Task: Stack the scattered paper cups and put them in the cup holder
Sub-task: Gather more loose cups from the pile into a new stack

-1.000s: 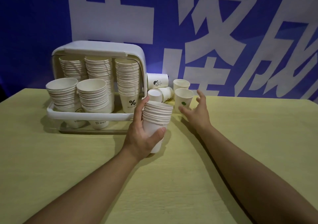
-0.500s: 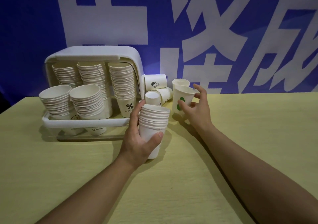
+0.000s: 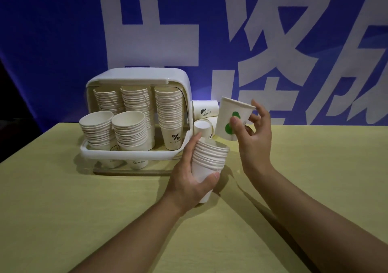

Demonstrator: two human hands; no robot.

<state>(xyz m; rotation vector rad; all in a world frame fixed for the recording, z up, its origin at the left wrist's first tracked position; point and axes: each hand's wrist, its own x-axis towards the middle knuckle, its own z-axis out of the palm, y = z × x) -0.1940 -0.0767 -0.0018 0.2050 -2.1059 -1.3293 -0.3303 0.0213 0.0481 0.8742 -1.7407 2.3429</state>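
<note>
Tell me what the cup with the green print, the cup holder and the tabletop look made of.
Cup with green print: thin matte white paper, rolled rim. Cup holder: smooth white plastic, it seems, with rounded moulded corners and a faint sheen. Tabletop: pale yellow, matte; perhaps laminate, but the look leaves it open.

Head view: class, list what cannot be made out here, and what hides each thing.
- Loose cups beside the holder: their count, hidden behind the green-print cup in the right hand.
- Stack: its base, covered by the left hand.
- Holder's lower cups: print cut off by its front rail; only "Bear" shows.
- Back stacks: lower parts hidden by front stacks.
</note>
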